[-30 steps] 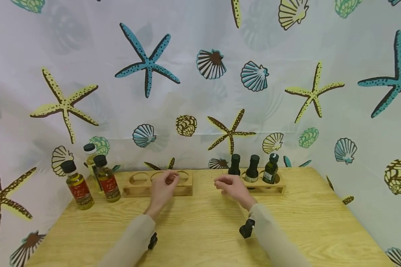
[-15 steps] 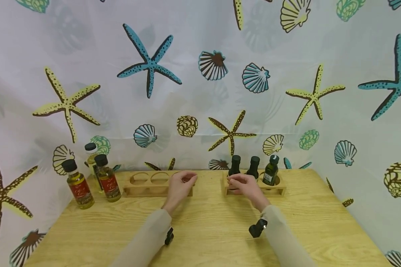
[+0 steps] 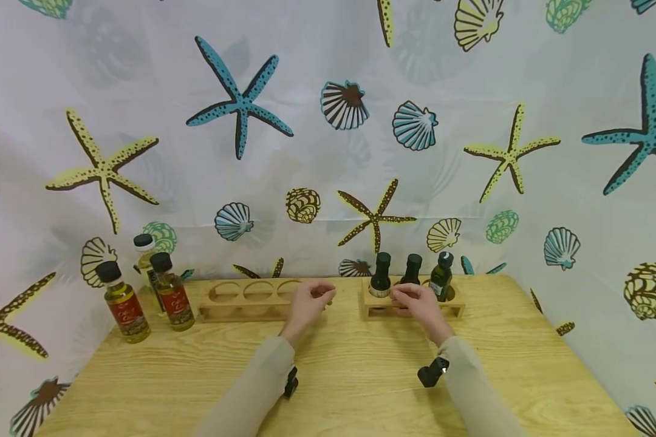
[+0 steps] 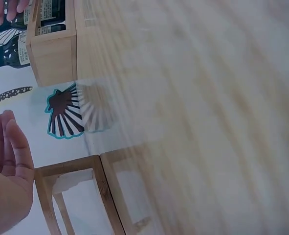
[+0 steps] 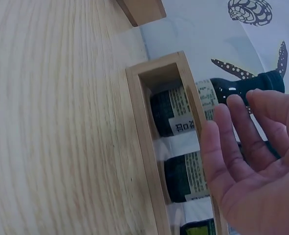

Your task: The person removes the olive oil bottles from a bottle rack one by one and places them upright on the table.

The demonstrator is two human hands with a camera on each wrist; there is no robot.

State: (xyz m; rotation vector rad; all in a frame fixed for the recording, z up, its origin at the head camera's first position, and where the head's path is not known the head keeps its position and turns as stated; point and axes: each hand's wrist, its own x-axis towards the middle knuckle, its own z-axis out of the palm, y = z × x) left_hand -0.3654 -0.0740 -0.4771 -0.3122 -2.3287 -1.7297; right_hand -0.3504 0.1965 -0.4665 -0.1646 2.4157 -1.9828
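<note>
My left hand (image 3: 308, 308) hovers at the right end of a wooden rack (image 3: 235, 313) with round holes, fingers loosely bent, holding nothing. My right hand (image 3: 422, 308) is in front of a second wooden rack (image 3: 452, 311), its relaxed fingers near the bottles. This rack holds a dark bottle (image 3: 381, 278) on the left, a middle dark bottle (image 3: 412, 269) partly hidden by my hand, and a green bottle (image 3: 441, 278) on the right. In the right wrist view my fingers lie beside a labelled bottle (image 5: 173, 112); whether they touch it I cannot tell.
Three oil bottles stand at the table's left: a red-labelled front one (image 3: 126, 308), another red-labelled one (image 3: 175, 300), and a white-collared one (image 3: 149, 273) behind. A patterned curtain (image 3: 306, 139) hangs behind the wooden table (image 3: 361, 376).
Both hands have moved rightward. The left has slid from over its rack to its right end; the right has gone from left of the second rack to in front of its middle bottle.
</note>
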